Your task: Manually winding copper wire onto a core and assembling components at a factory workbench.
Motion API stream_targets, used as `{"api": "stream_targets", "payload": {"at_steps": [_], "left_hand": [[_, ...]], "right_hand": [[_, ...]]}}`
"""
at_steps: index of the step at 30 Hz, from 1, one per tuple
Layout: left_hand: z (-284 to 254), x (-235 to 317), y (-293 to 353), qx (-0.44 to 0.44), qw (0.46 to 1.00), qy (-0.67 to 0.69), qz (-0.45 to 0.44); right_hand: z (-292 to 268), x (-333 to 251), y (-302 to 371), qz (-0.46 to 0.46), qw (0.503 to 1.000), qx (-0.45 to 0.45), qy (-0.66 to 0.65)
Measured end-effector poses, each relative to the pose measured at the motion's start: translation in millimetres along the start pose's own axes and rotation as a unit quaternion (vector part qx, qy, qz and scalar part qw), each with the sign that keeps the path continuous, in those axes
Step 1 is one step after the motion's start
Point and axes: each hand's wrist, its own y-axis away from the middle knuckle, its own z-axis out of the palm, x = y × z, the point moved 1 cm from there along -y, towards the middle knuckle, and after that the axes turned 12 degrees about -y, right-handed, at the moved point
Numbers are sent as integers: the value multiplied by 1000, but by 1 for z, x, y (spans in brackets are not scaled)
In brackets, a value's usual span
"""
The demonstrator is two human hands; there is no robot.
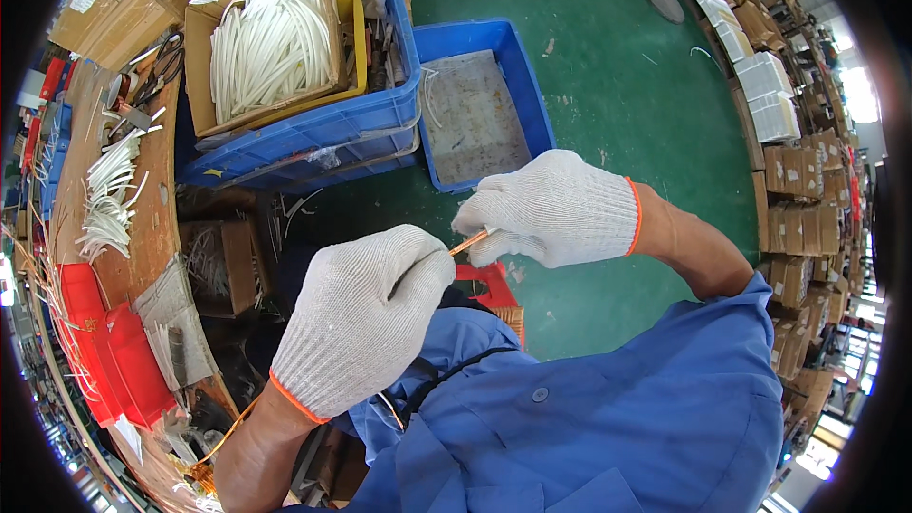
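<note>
Both of my hands wear white knitted gloves with orange cuffs and meet in front of my body. My left hand is closed, its thumb and forefinger pressed on one end of a short copper-coloured wire. At the other end of that wire, my right hand has its fingers pinched together. A small white piece, perhaps sleeving, shows on the wire by the right fingertips. Most of the wire inside each grip is hidden. A thin yellow-orange wire runs past my left forearm.
On the left, a wooden bench bears a pile of white tubes, a red bin and scissors. A cardboard box of white tubes sits on stacked blue crates. Beside them is a shallow blue crate on the green floor.
</note>
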Motion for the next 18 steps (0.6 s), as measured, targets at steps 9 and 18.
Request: {"api": "stream_targets", "payload": {"at_steps": [9,18], "left_hand": [[4,-2,2,13,999,-26,23],[5,-3,2,4,1000,-13,16]], "right_hand": [[-2,-1,-2,19,998,-38,-34],[-12,-11,1,107,989,-3,-99]]}}
